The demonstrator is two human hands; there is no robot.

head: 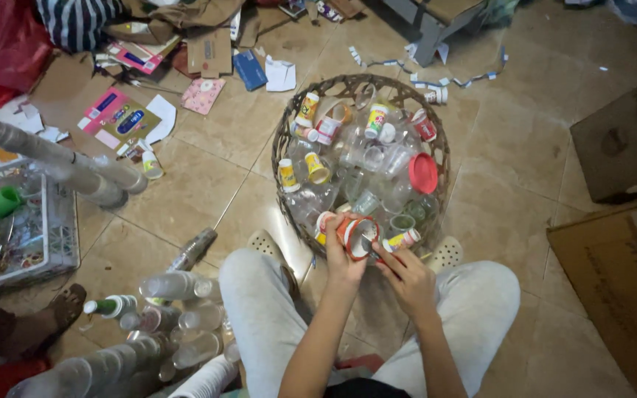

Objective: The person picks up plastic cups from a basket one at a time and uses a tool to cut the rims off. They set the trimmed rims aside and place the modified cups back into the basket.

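A round woven basket point(286, 140) sits on the tiled floor in front of me, filled with several clear plastic cups, small yoghurt-type bottles and a red lid point(423, 173). My left hand point(342, 259) holds a small cup with an orange-red rim point(355, 234) at the basket's near edge. My right hand point(405, 274) is beside it, fingers reaching into or onto that cup's mouth. My knees in pale trousers and beige clogs flank the basket's near side.
Stacked clear cups point(178, 286) lie at my left, with long cup stacks point(60, 158) above a white plastic crate point(46, 243). Cardboard boxes point(617, 273) stand right. Paper and packaging litter the far floor. Another person's sandalled foot point(64, 306) is at left.
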